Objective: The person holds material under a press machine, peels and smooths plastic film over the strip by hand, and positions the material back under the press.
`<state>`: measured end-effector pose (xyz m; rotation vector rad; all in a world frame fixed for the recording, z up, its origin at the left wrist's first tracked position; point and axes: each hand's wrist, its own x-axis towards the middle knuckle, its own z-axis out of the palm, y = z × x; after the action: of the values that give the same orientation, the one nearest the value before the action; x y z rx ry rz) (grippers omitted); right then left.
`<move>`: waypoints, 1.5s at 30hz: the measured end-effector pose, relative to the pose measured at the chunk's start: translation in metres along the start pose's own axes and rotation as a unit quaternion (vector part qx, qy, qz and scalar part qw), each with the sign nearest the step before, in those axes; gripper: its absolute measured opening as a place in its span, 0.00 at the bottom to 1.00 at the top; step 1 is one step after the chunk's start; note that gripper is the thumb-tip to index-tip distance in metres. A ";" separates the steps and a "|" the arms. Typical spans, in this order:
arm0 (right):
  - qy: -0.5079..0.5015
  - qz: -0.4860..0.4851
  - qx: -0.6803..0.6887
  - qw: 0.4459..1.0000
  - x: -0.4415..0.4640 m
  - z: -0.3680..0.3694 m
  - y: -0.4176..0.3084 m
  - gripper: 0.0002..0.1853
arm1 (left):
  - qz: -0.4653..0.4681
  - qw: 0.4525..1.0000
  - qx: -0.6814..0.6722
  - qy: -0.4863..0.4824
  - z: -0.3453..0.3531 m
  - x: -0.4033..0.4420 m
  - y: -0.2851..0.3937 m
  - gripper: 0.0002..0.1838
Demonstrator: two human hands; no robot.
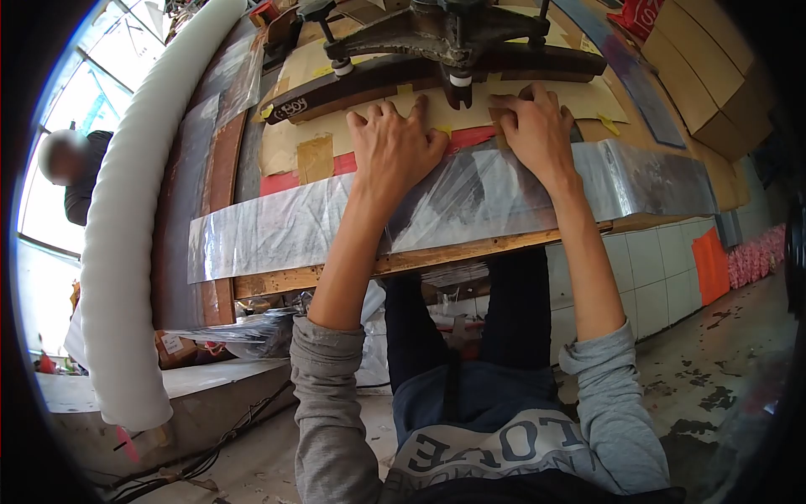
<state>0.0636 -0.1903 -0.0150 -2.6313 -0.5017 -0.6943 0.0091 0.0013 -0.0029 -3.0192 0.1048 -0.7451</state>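
Observation:
Both hands rest on tan cardboard (332, 130) under a heavy dark metal bar (374, 91). My left hand (393, 147) lies with its fingers spread toward the bar and thumb out to the right; it holds nothing visible. My right hand (537, 126) is on the same surface farther right, its fingers bent and thumb apart, with some fingertips hard to see. A red strip (470, 139) runs beneath the hands. Brown tape (316, 158) crosses the cardboard left of my left hand. Nearer me, clear plastic sheet (277, 223) covers the table's front part.
A cast metal frame (453, 42) with bolts carries the bar. A long white foam roll (143, 218) stands along the left side, with a person (80, 172) beyond it. Cardboard boxes (697, 67) are at the back right. The table's wooden edge (285, 281) is before me.

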 end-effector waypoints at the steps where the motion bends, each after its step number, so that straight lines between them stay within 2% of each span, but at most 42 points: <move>1: 0.001 0.000 -0.004 1.000 -0.001 -0.001 -0.001 0.12 | 0.006 1.000 0.000 0.028 0.004 0.000 0.000 0.28; 2: 0.003 -0.001 -0.009 1.000 -0.001 -0.001 -0.001 0.12 | 0.013 0.998 0.000 0.056 0.006 -0.001 0.000 0.27; 5: 0.000 -0.004 -0.014 1.000 -0.001 0.000 -0.002 0.12 | -0.009 1.000 0.002 -0.024 -0.001 0.002 0.001 0.29; 8: -0.002 -0.004 -0.026 1.000 0.000 -0.001 -0.003 0.12 | -0.011 0.999 0.002 -0.035 -0.004 0.002 0.002 0.29; 23: -0.009 -0.007 -0.016 1.000 -0.001 -0.002 -0.004 0.13 | -0.023 0.998 -0.047 -0.041 -0.011 -0.002 0.005 0.24; 29: -0.012 -0.006 -0.019 1.000 0.000 -0.003 -0.005 0.13 | -0.015 0.999 -0.036 -0.008 -0.002 -0.001 0.004 0.24; 45: -0.016 -0.006 -0.018 1.000 0.001 -0.002 -0.004 0.14 | -0.013 1.000 -0.022 -0.005 -0.001 0.000 0.005 0.24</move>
<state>0.0619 -0.1876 -0.0125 -2.6794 -0.5205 -0.6719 0.0082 -0.0034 -0.0026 -3.0714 0.0836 -0.7379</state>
